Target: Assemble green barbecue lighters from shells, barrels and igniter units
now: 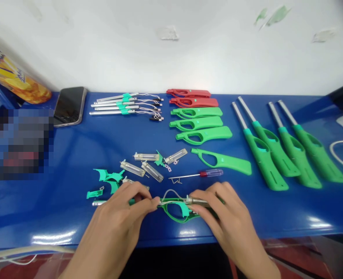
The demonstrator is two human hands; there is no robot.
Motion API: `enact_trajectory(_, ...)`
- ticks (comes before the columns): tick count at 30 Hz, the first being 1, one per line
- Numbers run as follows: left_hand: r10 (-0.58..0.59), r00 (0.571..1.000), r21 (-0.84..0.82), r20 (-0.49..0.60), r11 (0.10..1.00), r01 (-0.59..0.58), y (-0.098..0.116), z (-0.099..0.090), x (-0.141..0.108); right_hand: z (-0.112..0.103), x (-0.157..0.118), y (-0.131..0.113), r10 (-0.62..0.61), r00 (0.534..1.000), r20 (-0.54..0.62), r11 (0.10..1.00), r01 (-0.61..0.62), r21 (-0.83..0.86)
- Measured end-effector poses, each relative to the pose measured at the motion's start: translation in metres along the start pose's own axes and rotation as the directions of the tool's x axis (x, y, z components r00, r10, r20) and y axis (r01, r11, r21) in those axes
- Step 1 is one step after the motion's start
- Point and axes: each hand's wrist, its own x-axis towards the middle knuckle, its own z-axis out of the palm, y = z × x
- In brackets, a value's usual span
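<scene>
On the bench [81, 149], we find the screwdriver [211, 173] behind the lighter shell [183, 221], four lighters [303, 164] at right, and the tubes [110, 104] between the phone [69, 105] and the casings [209, 123].

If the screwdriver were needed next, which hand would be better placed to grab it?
Probably the right hand: the screwdriver handle lies just beyond it, while the left hand is farther away. Both hands are busy at the green lighter shell, though.
</scene>
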Motion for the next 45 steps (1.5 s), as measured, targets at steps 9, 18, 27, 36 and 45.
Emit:
enact_trajectory(9,0.013,1.000,0.012,-0.011,1.000,-0.013,0.007,0.000,0.004,0.000,-0.002,0.001,-0.004,1.000,0.009,1.000,0.004,0.002)
enact_trajectory(18,0.034,0.999,-0.018,-0.009,0.999,-0.034,0.009,-0.005,0.002,-0.001,-0.002,0.000,0.006,1.000,0.000,1.000,-0.006,0.005)
enact_trajectory(27,0.004,0.986,-0.049,-0.167,0.999,-0.013,0.015,-0.006,0.008,0.000,-0.001,0.001,-0.002,1.000,-0.013,1.000,0.003,0.010)
enact_trajectory(36,0.028,0.996,0.017,-0.084,1.000,-0.026,0.010,-0.006,0.003,0.000,-0.002,0.002,-0.010,1.000,-0.018,1.000,0.010,0.009)
enact_trajectory(45,0.020,1.000,0.030,0.004,0.999,-0.020,0.008,-0.003,0.001,0.000,-0.002,0.002,-0.020,1.000,-0.018,1.000,0.020,0.000)
